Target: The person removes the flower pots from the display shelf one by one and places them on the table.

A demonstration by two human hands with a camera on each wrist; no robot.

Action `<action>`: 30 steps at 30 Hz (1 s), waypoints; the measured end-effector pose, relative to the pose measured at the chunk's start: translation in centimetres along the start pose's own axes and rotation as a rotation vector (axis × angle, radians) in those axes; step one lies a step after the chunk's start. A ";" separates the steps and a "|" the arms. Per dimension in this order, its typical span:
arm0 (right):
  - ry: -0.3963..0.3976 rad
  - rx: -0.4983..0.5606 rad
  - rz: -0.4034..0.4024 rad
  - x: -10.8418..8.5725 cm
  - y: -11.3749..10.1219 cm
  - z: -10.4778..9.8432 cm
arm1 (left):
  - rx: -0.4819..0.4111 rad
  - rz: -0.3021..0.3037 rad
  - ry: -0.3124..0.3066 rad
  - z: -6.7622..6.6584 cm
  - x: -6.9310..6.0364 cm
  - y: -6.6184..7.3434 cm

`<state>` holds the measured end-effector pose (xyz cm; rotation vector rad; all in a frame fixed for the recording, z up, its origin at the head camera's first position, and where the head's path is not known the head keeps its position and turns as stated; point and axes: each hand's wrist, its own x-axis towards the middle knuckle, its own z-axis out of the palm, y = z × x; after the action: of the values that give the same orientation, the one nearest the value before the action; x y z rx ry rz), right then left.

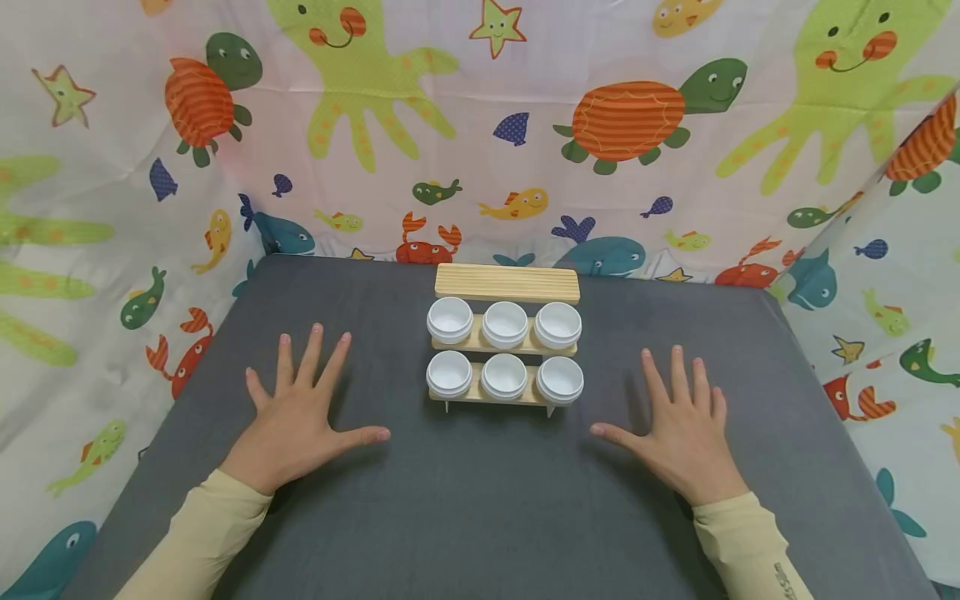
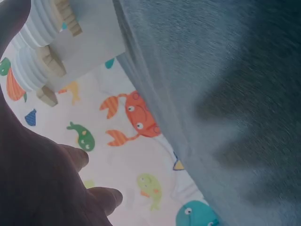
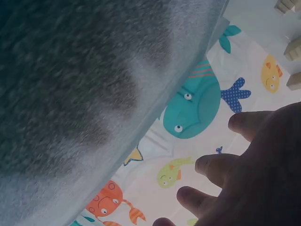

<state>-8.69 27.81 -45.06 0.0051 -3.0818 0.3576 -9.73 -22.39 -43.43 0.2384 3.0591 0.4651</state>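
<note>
My left hand (image 1: 296, 425) hovers palm down with fingers spread, left of a small tiered wooden rack (image 1: 507, 283). On the other side of the rack, my right hand (image 1: 678, 429) is held the same way, fingers apart and holding nothing. Several white round cups (image 1: 505, 377) stand in two rows on the rack's lower two tiers, while its top tier is bare slatted wood. In the left wrist view, the rack's side and some cups (image 2: 30, 68) appear beyond the dark hand (image 2: 37, 174). The right wrist view shows the fingers (image 3: 214, 169) extended, with rack step ends (image 3: 294, 49) at the edge.
A dark grey cloth (image 1: 495, 500) covers the table. White curtains (image 1: 465, 75) printed with turtles, crabs, whales and fish hang behind it and along both sides. The rack stands near the table's back edge, centred between the hands.
</note>
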 end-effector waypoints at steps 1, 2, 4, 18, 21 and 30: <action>0.001 0.002 -0.002 0.0 -0.1 0.0 | -0.007 0.005 0.002 0.1 0.1 0.1; 0.001 0.003 -0.005 0.1 -0.2 0.1 | -0.010 0.013 0.005 0.2 0.1 0.3; -0.003 0.005 -0.009 0.2 -0.4 0.0 | -0.021 0.024 0.005 0.3 0.3 0.7; -0.035 0.175 -0.058 2.1 -2.9 -0.3 | -0.117 0.101 -0.029 0.5 2.2 3.3; -0.022 0.221 -0.073 2.5 -3.8 -0.7 | -0.154 0.119 -0.038 0.8 3.0 3.8; 0.068 0.273 -0.116 3.4 -6.1 -2.1 | -0.343 0.176 -0.129 1.6 5.5 4.9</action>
<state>-11.94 22.32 -41.45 0.1743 -2.9230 0.7506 -14.30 -16.42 -43.61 0.5010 2.7845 0.9301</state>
